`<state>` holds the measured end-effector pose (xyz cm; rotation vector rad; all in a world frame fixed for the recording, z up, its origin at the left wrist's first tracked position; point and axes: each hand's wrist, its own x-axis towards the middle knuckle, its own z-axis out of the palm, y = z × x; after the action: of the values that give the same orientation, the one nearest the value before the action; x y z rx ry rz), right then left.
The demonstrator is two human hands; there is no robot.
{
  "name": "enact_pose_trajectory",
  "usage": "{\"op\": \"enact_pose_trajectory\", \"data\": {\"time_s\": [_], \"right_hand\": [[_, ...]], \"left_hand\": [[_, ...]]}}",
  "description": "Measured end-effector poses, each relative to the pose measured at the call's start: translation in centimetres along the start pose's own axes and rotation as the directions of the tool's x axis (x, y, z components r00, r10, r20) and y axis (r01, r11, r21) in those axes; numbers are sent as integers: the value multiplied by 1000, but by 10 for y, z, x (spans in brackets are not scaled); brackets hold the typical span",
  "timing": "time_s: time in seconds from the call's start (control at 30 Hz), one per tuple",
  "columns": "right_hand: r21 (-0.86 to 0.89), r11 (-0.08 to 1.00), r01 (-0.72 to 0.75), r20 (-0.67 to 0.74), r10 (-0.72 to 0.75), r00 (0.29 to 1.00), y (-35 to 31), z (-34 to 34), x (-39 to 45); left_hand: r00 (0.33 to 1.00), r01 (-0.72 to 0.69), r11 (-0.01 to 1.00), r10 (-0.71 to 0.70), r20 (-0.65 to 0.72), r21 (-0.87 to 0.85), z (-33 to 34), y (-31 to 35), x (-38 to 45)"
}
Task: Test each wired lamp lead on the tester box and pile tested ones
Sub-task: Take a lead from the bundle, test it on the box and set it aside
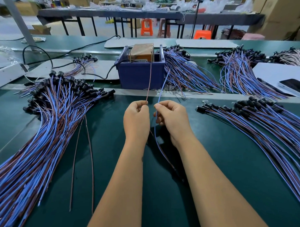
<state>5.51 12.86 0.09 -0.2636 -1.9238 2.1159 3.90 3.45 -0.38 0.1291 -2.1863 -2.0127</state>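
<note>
A green bench (pixel 113 148) fills the frame, with more tables and orange stools in a workshop behind it at the top. At centre, one lead is held split in two: the left hand (pixel 136 119) pinches the brown wire (pixel 149 82) between thumb and forefinger, the other fingers curled in, and the right hand (pixel 170 118) pinches the blue wire (pixel 162 86) the same way. Both wires run up from the fingertips toward the tester (pixel 141 69), a blue box at upper centre with an orange block inside. The brown tip reaches a metal pin at the box's top edge; the blue tip stops short of the box's right side, not visibly touching anything. Holding the two wires apart probably lets each bare end meet its own contact without shorting. The rest of the lead trails down between the forearms, and its lamp end is not clear. The test looks about to be made, with the blue end yet to land. Left of the hands lies a big pile (pixel 49 120) of leads, black holders toward the box; another pile (pixel 258 119) fans out at right, and more bundles (pixel 187 73) lie behind and beside the box. Which pile holds tested leads I cannot tell. Two loose brown wires (pixel 83 159) lie left of the left forearm, and a phone (pixel 294 88) rests at the right edge.
</note>
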Motion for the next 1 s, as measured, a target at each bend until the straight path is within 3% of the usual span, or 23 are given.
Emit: {"op": "enact_pose_trajectory", "data": {"time_s": [0.33,1.0], "right_hand": [[-87,993,85,16,-84,996,-1,0,-3],[-83,986,145,-5,-146,989,-2,2,-4]], "left_hand": [[999,-11,998,8,-44,-66,-2,0,1],[993,-6,991,-9,-120,-131,-4,0,5]]}}
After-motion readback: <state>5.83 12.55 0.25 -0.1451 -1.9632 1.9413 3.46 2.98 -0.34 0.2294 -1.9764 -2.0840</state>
